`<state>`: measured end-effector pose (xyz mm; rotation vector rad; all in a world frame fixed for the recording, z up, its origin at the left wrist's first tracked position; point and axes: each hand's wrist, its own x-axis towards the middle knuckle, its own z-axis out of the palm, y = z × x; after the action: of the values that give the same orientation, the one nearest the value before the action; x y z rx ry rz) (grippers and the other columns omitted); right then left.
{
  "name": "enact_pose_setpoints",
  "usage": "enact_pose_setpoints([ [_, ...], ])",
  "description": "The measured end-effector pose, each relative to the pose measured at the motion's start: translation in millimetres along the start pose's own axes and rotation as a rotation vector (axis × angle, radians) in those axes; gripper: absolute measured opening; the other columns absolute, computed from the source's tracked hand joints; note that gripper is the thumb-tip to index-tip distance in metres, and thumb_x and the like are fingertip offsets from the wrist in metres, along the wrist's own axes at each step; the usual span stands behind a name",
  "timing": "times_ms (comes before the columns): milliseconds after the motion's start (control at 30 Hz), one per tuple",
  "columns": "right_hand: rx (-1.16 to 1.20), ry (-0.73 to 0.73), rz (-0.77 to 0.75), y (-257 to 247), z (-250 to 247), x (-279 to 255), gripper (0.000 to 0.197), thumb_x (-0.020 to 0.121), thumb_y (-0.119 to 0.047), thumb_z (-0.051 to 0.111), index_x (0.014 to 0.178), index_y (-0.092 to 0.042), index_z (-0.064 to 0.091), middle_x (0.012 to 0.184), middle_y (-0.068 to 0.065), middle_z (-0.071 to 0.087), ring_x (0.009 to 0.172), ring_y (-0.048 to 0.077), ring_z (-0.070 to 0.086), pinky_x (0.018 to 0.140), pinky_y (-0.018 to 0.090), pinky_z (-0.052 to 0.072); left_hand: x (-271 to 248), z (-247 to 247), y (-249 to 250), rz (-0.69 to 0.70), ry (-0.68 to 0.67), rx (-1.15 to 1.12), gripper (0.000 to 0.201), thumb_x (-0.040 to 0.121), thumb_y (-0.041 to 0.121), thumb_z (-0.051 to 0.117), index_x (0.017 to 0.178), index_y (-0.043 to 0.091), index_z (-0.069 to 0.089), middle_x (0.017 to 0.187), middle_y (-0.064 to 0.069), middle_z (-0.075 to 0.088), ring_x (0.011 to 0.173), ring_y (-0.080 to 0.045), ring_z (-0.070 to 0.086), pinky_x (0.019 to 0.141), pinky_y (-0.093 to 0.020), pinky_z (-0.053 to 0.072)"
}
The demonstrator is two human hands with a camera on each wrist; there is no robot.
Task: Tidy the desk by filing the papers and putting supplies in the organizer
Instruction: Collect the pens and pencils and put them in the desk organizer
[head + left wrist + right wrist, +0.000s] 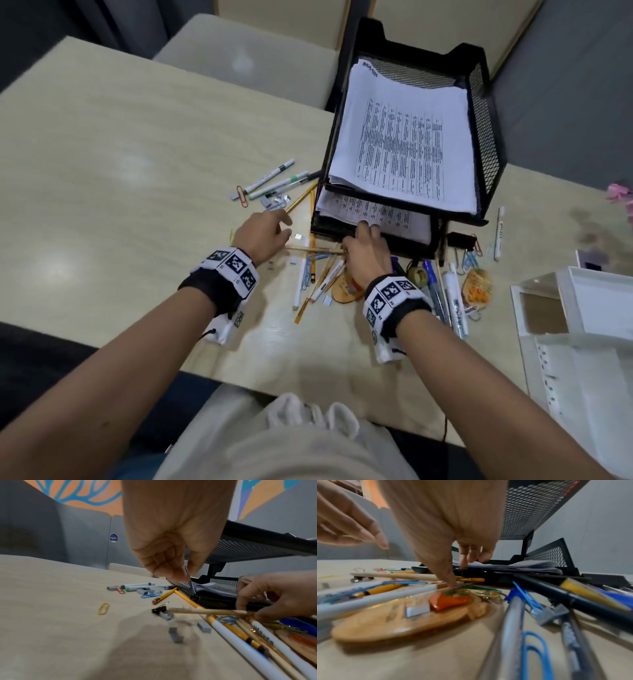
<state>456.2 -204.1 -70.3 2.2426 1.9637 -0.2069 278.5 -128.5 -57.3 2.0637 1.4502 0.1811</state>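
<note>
Supplies: pens, pencils, markers, clips and staple blocks lie strewn on the desk (pixel 102 144) in front of the black mesh tray (pixel 486 130), nearest the person and under both hands.
Wooden tag: a flat wooden tag (pixel 399 618) with an orange strawberry shape lies nearest, just under the right wrist, touching the markers beside it.
Right hand: the right hand (pixel 368 255) reaches down into the pile; its thumb tip presses by a plain wooden pencil (pixel 205 611), and its fingers touch the lower tray's front edge. Whether it truly pinches the pencil I cannot tell.
Left hand: the left hand (pixel 262 231) hovers just left of the tray, fingers curled, pinching a thin metal piece (pixel 189 580) too small to name.
Papers: printed papers (pixel 404 137) already fill the top tier, more in the lower tier, furthest off.
Organizer: a white organizer (pixel 589 308) stands well apart at the right.
Advice: likely best to gather long items into one bundle, lift them clear of loose clips, then carry right.
</note>
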Motion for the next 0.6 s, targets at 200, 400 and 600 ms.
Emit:
enact_pose_setpoints([
  [200, 0.280, -0.028, -0.043, -3, -45, -10, 0.019, 0.090, -0.019, 0.056, 0.104, -0.016, 0.069, 0.104, 0.005, 0.060, 0.105, 0.023, 0.050, 0.098, 0.043, 0.038, -14, -2, 0, 0.183, -0.136, 0.038, 0.054, 0.082, 0.032, 0.067, 0.130, 0.015, 0.049, 0.125, -0.005, 0.055, 0.117, -0.021, 0.051, 0.097, -0.034, 0.041],
  [400, 0.950, 0.077, 0.015, -39, -91, -10, 0.020, 0.082, -0.001, 0.065, 0.100, -0.010, 0.066, 0.075, -0.001, 0.060, 0.061, 0.001, 0.056, 0.059, 0.003, 0.045, -22, -4, 6, 0.126, -0.090, -0.251, 0.019, 0.092, 0.009, 0.048, 0.102, 0.001, 0.063, 0.089, -0.018, 0.064, 0.082, -0.024, 0.056, 0.071, -0.030, 0.040],
  [600, 0.638, -0.095, 0.486, -62, -29, -4, 0.016, 0.088, -0.008, 0.047, 0.086, -0.007, 0.063, 0.107, 0.020, 0.062, 0.101, 0.034, 0.060, 0.075, 0.032, 0.046, -25, -10, -30, -0.056, -0.043, -0.305, 0.033, 0.099, 0.021, 0.039, 0.099, -0.001, 0.063, 0.098, -0.023, 0.066, 0.097, -0.036, 0.059, 0.080, -0.032, 0.041],
])
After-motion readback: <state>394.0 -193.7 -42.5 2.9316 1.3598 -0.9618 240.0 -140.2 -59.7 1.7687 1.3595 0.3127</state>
